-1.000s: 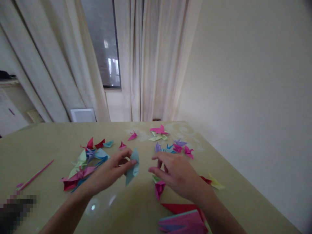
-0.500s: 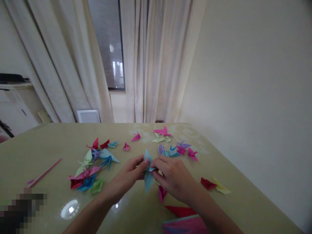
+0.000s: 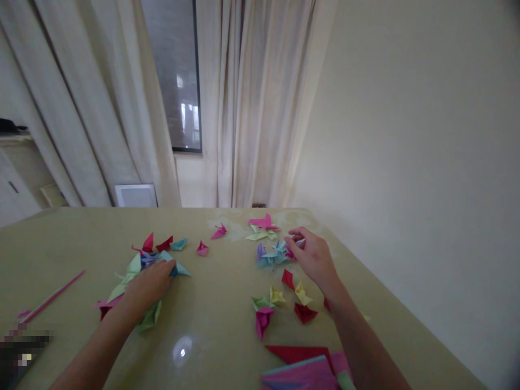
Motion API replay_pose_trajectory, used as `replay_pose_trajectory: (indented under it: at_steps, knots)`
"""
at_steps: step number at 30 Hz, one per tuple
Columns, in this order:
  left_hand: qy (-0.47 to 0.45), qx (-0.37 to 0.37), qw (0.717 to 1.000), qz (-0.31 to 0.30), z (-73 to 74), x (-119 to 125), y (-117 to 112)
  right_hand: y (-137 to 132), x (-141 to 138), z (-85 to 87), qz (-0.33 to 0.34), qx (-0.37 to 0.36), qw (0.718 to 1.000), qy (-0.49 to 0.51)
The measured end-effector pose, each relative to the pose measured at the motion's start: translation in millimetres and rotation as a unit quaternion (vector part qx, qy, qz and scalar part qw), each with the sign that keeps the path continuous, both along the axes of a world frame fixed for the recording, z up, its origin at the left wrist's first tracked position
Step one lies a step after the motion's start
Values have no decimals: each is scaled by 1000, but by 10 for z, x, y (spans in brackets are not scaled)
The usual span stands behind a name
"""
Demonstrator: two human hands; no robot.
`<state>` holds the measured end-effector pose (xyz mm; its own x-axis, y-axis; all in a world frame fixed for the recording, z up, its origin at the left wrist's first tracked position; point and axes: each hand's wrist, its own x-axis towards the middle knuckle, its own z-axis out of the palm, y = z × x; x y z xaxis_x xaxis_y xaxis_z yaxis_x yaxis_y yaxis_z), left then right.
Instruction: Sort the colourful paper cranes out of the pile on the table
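My left hand (image 3: 148, 283) lies palm down on a heap of folded paper cranes (image 3: 140, 268) at the left of the table, its fingers flat over a light blue one (image 3: 177, 268). My right hand (image 3: 312, 254) reaches to the far right cluster of cranes (image 3: 273, 253), with thumb and fingers pinched on a small pink and purple piece there (image 3: 293, 251). Several small folded pieces in red, yellow, green and magenta (image 3: 284, 301) lie between my arms.
A stack of coloured paper sheets (image 3: 309, 371) sits at the near edge, a pink strip (image 3: 52, 296) lies far left. More pink and green cranes (image 3: 262, 227) rest near the table's far edge, by the curtains. A wall runs along the right.
Both hands were together on a light blue folded piece; they have parted. The left went to the left heap with it, the right reached out to the far right cluster.
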<state>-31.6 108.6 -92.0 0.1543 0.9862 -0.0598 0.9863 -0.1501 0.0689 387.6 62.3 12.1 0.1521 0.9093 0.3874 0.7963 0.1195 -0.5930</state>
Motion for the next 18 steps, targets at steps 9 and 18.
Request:
replay_pose_trajectory:
  at_steps: [9,18]
  knots:
    - [-337,21,925,-178,539,791,-393,-430,-409,227,170,7,985,-1]
    - [-482,-47,849,-213,763,1388,-916,-514,-726,57,346,-78,929,-103]
